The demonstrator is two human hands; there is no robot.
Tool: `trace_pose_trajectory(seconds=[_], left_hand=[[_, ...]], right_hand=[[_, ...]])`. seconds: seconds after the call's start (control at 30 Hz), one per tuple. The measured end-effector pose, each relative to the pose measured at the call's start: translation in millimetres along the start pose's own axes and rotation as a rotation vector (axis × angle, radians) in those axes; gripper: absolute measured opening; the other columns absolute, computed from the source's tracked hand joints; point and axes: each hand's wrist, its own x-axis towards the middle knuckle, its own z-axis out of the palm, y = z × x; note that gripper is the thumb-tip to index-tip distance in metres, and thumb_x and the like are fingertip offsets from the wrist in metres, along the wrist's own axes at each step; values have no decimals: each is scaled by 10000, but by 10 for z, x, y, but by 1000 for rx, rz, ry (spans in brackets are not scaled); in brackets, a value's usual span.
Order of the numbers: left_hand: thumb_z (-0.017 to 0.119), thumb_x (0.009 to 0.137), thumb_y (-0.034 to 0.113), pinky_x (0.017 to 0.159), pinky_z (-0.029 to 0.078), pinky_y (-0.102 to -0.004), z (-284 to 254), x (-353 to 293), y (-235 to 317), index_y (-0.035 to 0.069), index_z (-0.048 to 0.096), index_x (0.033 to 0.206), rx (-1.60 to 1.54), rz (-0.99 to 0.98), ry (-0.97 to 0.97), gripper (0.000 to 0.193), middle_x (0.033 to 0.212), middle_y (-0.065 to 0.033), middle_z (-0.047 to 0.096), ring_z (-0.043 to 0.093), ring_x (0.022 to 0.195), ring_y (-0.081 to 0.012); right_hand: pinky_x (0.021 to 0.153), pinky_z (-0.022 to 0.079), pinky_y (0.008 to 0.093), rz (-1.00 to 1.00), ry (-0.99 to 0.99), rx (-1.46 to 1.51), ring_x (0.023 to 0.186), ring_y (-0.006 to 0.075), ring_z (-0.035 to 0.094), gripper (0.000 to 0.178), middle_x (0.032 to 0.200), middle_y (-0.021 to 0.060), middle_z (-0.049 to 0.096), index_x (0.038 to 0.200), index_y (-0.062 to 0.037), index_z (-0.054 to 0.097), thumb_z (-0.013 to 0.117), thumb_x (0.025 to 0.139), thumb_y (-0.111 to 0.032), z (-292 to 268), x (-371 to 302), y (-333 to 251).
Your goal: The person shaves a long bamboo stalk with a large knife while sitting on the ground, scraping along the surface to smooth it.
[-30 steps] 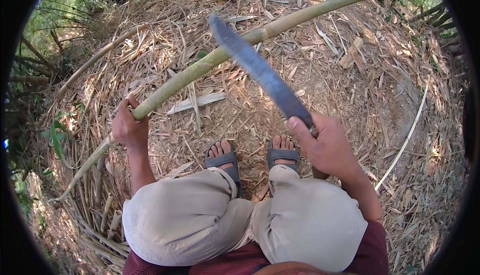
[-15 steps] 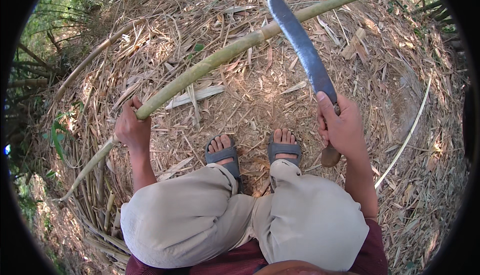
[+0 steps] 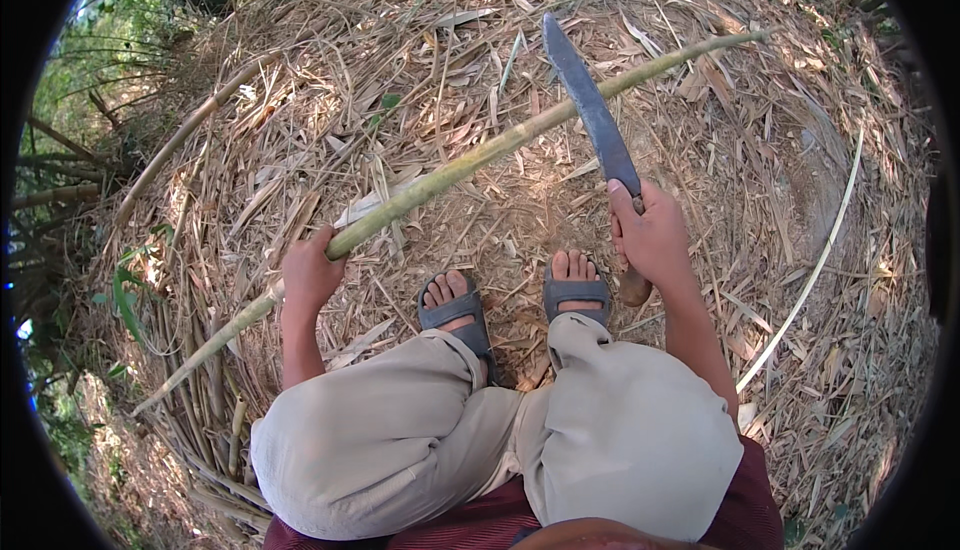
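Note:
My left hand (image 3: 312, 275) is closed around a greenish bamboo pole (image 3: 470, 162). The pole slants from the lower left, past my knees, to the far right, and its thinner tail sticks out behind my grip. In my right hand (image 3: 655, 235) is a machete (image 3: 592, 105), gripped by its wooden handle with the thumb against the base of the blade. The dark, broad blade points away from me and crosses over the pole in this view. Whether it touches the pole I cannot tell.
Dry leaves and bamboo shavings (image 3: 480, 220) cover the ground around my sandalled feet (image 3: 462, 310). Several bamboo stalks (image 3: 205, 370) lie at the left. A long pale strip (image 3: 812, 275) lies at the right, and green plants (image 3: 125, 295) grow at the left edge.
My left hand has shifted right with the pole, whose far end now sits lower and nearer. My right hand and the machete have moved slightly left, and the blade tip is a little nearer.

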Motion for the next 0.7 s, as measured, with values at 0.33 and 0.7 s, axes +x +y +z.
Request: trace_pose_trajectory(seconds=[0.33, 0.7], left_hand=[[791, 757, 195, 581, 479, -498, 314, -173, 152, 81, 578, 786, 74, -7, -62, 244, 648, -149, 626, 629, 619, -397], [750, 909, 334, 501, 402, -355, -1162, 484, 156, 40, 621, 667, -356, -128, -1028, 402, 548, -5, 527, 531, 524, -123]], right_hand=[[409, 379, 251, -8, 65, 3, 447, 62, 492, 307, 564, -9, 535, 811, -42, 572, 585, 1026, -262, 130, -113, 636], [470, 367, 267, -345, 148, 122, 521, 41, 462, 294, 585, -13, 534, 880, 4, 652, 605, 1019, -251, 101, -326, 344]])
